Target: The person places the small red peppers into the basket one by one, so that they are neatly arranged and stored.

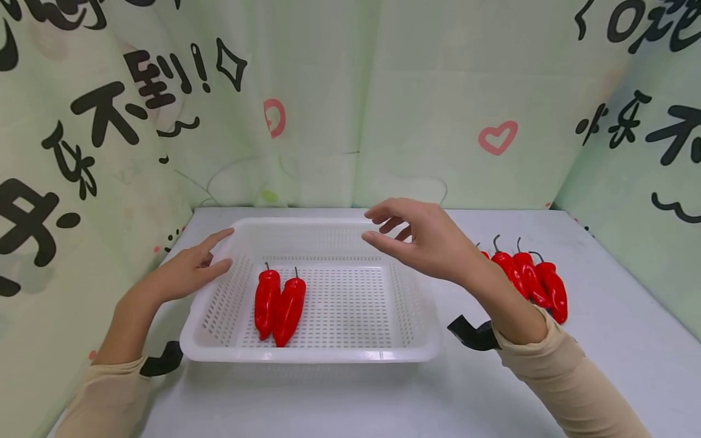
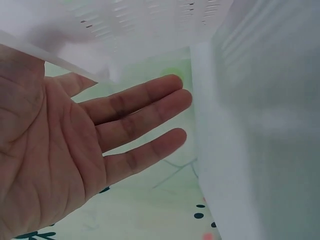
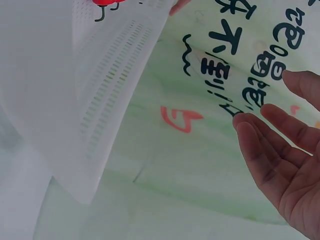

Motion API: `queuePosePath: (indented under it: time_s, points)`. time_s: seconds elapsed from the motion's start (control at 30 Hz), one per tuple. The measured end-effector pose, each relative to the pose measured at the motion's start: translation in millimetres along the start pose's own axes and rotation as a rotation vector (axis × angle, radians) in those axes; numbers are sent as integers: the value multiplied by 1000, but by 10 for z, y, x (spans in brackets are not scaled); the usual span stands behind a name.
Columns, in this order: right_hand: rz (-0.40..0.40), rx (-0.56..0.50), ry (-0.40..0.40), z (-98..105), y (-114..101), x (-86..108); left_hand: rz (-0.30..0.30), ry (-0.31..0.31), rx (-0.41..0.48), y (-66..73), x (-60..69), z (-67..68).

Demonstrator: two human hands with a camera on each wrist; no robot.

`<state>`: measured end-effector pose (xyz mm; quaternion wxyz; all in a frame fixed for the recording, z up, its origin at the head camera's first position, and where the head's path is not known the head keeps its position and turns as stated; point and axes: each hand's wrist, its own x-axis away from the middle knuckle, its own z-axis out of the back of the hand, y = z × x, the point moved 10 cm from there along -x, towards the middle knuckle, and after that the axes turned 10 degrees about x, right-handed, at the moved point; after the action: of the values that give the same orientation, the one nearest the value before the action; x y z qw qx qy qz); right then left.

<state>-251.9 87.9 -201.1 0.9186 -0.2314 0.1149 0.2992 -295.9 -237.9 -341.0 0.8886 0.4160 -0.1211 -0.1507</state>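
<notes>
A white plastic basket [image 1: 350,354] with slotted walls stands on the table. Two red chili peppers, one left [image 1: 267,304] and one right [image 1: 290,311], lie side by side in its left half, stems toward the far side. My left hand [image 1: 183,272] rests at the basket's left rim, index finger and thumb over the edge; the left wrist view shows the other fingers [image 2: 145,117] extended outside the wall. Over the basket's far right part hovers my right hand [image 1: 421,237], fingers loosely bent and apart, holding nothing. The right wrist view shows that hand [image 3: 285,155] away from the basket wall [image 3: 115,85].
Several red chili peppers [image 1: 533,280] lie on the white table [image 1: 613,316] right of the basket, partly hidden by my right forearm. A pale green printed curtain [image 1: 416,121] encloses the table at the back and sides.
</notes>
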Motion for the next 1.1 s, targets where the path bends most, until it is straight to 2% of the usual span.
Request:
queuePosePath:
  time_s: [0.27, 0.5, 0.73, 1.1]
  points:
    - [-28, 6, 4, -7, 144, 111, 33, -48, -18, -10, 37, -27]
    - [-46, 30, 22, 7, 274, 240, 57, -93, 7, 9, 64, -91]
    - [-73, 34, 37, 47, 405, 331, 59, -103, -5, 31, 62, -107]
    - [-142, 28, 26, 17, 632, 458, 61, -159, 144, -18, 50, -212]
